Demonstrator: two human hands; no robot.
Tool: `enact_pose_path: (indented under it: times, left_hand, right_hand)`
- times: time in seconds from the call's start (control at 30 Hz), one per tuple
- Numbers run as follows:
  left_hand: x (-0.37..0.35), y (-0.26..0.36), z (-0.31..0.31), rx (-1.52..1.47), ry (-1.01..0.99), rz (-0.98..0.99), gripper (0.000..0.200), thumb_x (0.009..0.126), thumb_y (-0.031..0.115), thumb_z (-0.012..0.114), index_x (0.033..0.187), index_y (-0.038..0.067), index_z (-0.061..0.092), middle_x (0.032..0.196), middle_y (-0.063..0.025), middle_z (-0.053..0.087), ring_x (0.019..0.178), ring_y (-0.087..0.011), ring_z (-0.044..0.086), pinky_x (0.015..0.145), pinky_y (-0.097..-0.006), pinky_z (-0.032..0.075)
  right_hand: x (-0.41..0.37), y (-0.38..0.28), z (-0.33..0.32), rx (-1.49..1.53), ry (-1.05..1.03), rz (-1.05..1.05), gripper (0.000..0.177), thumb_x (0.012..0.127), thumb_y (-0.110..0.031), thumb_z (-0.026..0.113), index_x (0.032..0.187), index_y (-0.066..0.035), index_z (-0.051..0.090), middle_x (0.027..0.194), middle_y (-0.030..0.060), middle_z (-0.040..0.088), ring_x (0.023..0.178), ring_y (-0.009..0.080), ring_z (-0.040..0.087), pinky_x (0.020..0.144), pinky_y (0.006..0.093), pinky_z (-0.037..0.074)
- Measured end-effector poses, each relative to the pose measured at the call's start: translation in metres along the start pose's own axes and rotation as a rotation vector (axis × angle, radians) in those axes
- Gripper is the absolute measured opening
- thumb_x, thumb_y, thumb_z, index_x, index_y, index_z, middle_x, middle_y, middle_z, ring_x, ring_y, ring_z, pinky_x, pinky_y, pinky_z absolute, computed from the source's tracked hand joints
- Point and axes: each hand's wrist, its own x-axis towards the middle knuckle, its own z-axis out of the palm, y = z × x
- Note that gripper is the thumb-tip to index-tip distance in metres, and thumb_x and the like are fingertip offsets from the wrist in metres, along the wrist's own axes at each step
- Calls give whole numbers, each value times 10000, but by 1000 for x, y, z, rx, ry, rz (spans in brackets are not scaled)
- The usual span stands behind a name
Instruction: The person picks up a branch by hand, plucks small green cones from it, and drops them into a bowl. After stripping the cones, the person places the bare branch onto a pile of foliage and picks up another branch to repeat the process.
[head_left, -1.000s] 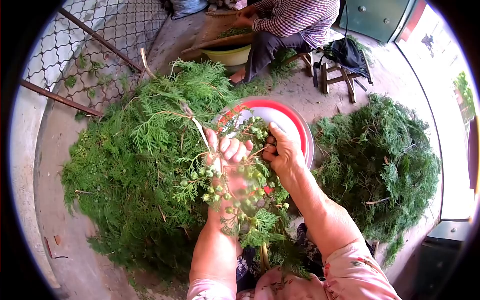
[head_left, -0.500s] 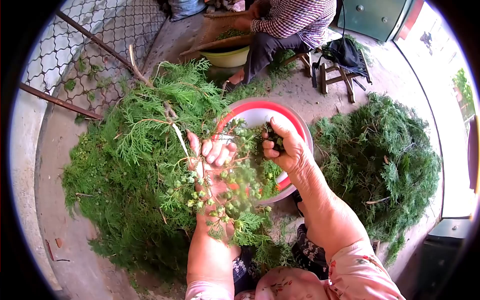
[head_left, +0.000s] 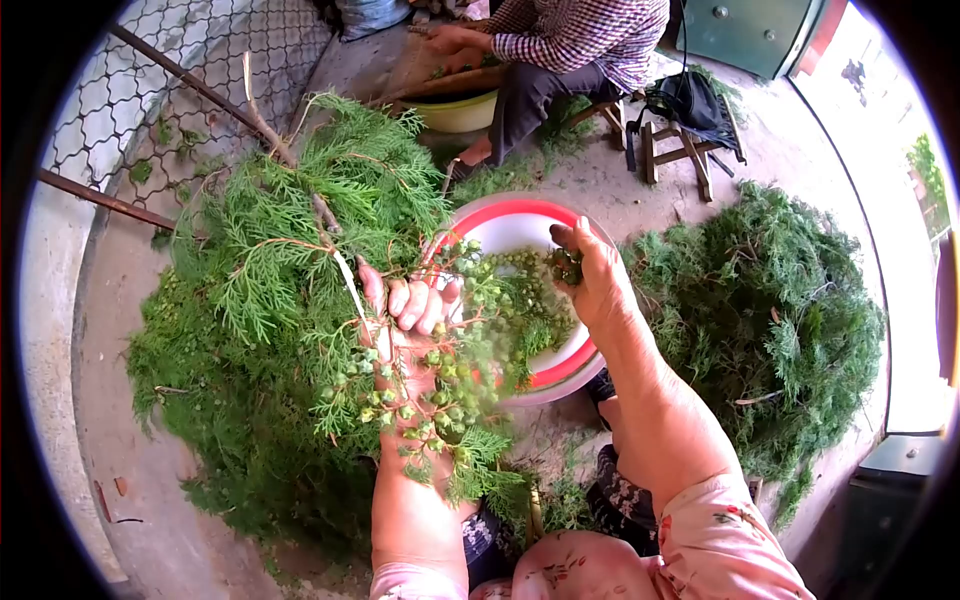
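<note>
The left heap (head_left: 215, 420), 1 of 2 piles of cut green sprigs, covers the concrete. The left hand (head_left: 405, 320) is curled shut around 1 branch (head_left: 300, 230), which is thick with green cones and overlaps the edge of 1 red-rimmed basin (head_left: 500, 207). Over the basin, the right hand (head_left: 600, 285) pinches its fingers closed on 1 small cone cluster (head_left: 565, 265). The right heap (head_left: 770, 300) lies beyond. 1 seated person (head_left: 580, 40) works at the top.

A wire-mesh fence (head_left: 150, 110) with rusty bars fills the upper left of the frame, above a grey concrete floor (head_left: 120, 470). At upper right stand a wooden stool (head_left: 690, 155) and a green metal door (head_left: 750, 35); daylight glares along the right edge
</note>
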Motion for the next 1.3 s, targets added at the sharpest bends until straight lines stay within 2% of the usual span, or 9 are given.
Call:
enact_pose_path:
  times: [0.07, 0.2, 0.43, 0.5, 0.7, 0.9, 1.07, 1.17, 1.3]
  left_hand:
    - [0, 1, 1, -3, -16, 2, 566, 962, 460, 259, 520, 129, 384, 485, 16, 360, 430, -161, 335, 897, -438, 416]
    - [0, 2, 2, -18, -46, 32, 553, 957, 459, 290, 520, 133, 383, 497, 2, 387, 469, -185, 391, 912, -437, 407]
    - [0, -3, 12, 20, 0, 140, 542, 953, 449, 316, 519, 134, 396, 509, -11, 424, 624, -241, 496, 937, -439, 378]
    - [3, -3, 7, 62, -10, 161, 539, 955, 440, 317, 521, 130, 398, 507, -23, 412, 662, -262, 509, 929, -437, 381]
    - [2, -12, 20, 59, 114, 166, 517, 955, 425, 337, 539, 127, 404, 517, -32, 408, 712, -266, 513, 884, -426, 373]
    - [2, -16, 24, -13, 176, 154, 525, 935, 459, 368, 527, 129, 394, 513, -22, 406, 693, -264, 507, 897, -417, 372]
    - [4, -12, 9, -111, 14, 124, 537, 929, 475, 373, 523, 126, 418, 506, -10, 386, 612, -226, 448, 917, -416, 387]
    - [3, -4, 16, -64, 85, 175, 613, 930, 539, 265, 508, 128, 430, 471, 32, 391, 570, -152, 375, 959, -396, 325]
    - [3, 1, 17, -113, 92, 207, 605, 922, 537, 320, 489, 120, 397, 461, 37, 349, 510, -114, 306, 939, -348, 339]
  right_hand:
    - [-3, -3, 7, -230, 129, -7, 293, 859, -253, 528, 1091, -99, 622, 979, 63, 605, 921, 167, 520, 824, 317, 404]
    - [-6, 2, 8, -499, -34, -162, 326, 790, -55, 507, 1089, -79, 634, 1028, 72, 621, 911, 124, 524, 826, 279, 396]
    - [-24, 7, 28, -564, 38, -837, 166, 833, -41, 575, 977, -44, 658, 824, 8, 634, 731, 74, 530, 678, 219, 428]
    - [-47, 4, 43, -518, -68, -814, 125, 750, -28, 649, 874, -33, 667, 786, 103, 654, 735, 178, 616, 684, 284, 475]
    - [-78, 14, 61, -691, -604, -1007, 277, 643, 7, 688, 913, -48, 657, 759, 73, 573, 744, 213, 547, 683, 316, 454]
    - [-76, 29, 64, -513, -550, -672, 242, 645, 20, 680, 873, -49, 641, 749, 80, 537, 752, 216, 533, 677, 311, 453]
    - [-72, 24, 58, -545, -473, -900, 130, 718, 27, 655, 837, -9, 620, 748, 66, 541, 707, 175, 528, 647, 287, 449]
    - [-74, 2, 52, -232, -437, -244, 113, 806, -25, 592, 919, -15, 594, 750, -10, 541, 631, 77, 479, 566, 222, 401]
    - [-64, 2, 40, -254, -578, -182, 177, 829, -104, 584, 975, -6, 561, 734, -18, 533, 603, 55, 459, 548, 211, 390]
